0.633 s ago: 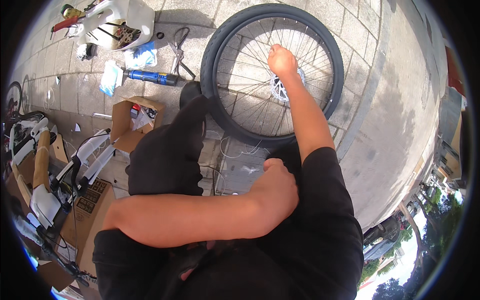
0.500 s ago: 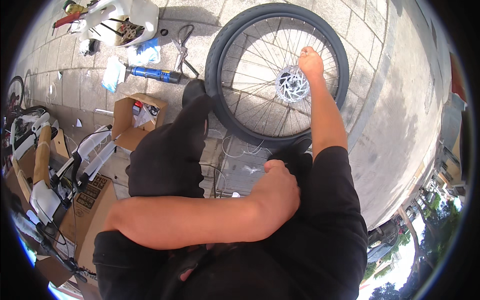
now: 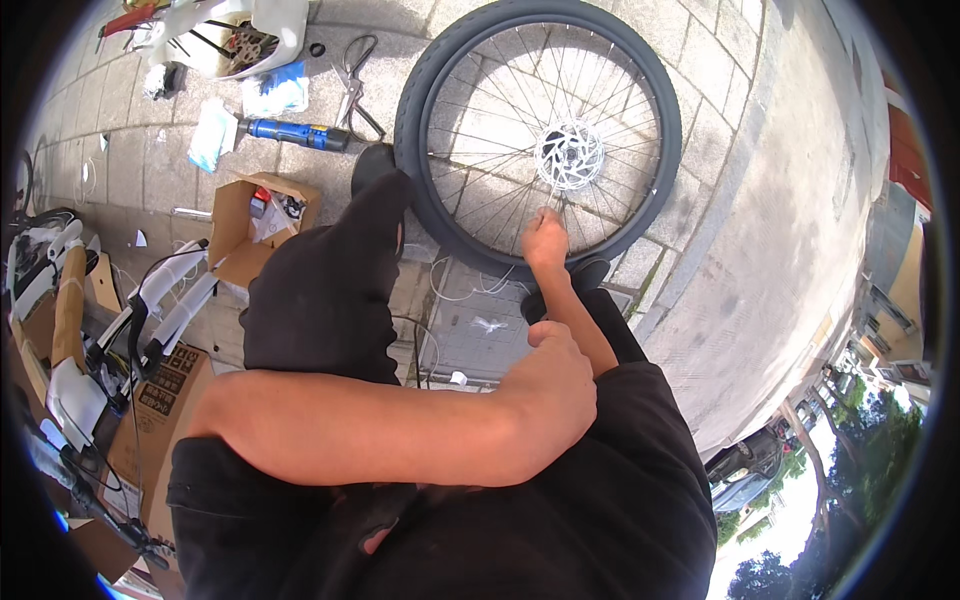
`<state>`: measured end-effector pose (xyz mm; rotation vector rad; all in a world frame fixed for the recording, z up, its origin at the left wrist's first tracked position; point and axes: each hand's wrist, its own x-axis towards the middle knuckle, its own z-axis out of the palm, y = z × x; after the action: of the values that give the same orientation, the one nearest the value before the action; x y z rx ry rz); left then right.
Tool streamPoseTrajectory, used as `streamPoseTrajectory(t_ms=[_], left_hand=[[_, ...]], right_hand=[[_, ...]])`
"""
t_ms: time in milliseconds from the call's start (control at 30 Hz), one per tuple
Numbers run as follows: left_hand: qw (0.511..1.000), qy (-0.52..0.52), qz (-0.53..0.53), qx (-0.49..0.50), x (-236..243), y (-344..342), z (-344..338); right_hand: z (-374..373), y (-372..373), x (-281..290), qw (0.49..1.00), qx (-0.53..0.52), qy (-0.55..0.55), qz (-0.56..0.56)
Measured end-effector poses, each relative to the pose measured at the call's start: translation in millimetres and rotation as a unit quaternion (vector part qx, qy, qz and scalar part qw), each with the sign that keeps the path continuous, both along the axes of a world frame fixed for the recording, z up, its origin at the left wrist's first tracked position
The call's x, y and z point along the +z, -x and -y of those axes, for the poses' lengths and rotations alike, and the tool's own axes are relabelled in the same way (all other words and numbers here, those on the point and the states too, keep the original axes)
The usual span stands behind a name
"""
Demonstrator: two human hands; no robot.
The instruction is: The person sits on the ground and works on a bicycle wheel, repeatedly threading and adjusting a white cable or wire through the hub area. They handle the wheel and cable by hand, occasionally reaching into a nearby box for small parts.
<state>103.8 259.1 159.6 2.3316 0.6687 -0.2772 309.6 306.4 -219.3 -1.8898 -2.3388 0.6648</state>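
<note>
A bicycle wheel with a black tyre (image 3: 665,120) lies flat on the paving, its silver brake disc (image 3: 569,156) facing up around the hub. My right hand (image 3: 546,240) hovers over the near spokes, below the disc. Its fingers are pinched together; whatever is between them is too small to make out. Across my lap reaches my left forearm, with my left hand (image 3: 552,385) curled closed by my right thigh. The inside of that hand is hidden, so I cannot see whether it holds anything.
Left of the wheel lie scissors (image 3: 352,88), a blue cylindrical tool (image 3: 297,134) and plastic packets (image 3: 275,90). An open cardboard box (image 3: 236,232) holds small parts. Wrapped bicycle frame parts (image 3: 72,310) stand at the left. A white plastic stool (image 3: 290,25) is at the far left.
My right hand has moved from beside the brake disc down and left toward the near spokes. My left hand stays closed at my lap. The whole view has shifted slightly.
</note>
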Motion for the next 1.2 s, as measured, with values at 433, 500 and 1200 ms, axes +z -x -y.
streamPoseTrajectory(t_ms=[433,500,1200], left_hand=[[0.999,0.038,-0.021,0.027,-15.4,-5.2,5.9],[0.999,0.032,-0.028,0.031,-17.9,-8.7,5.1],[1.0,-0.004,0.005,-0.001,-2.0,-10.4,8.4]], right_hand=[[-183.8,152.5,54.6,0.946,0.296,-0.024,0.129],[-224.3,148.1,61.0,0.961,0.238,0.012,0.143],[-58.0,-26.3,-21.8,0.739,-0.572,0.213,-0.286]])
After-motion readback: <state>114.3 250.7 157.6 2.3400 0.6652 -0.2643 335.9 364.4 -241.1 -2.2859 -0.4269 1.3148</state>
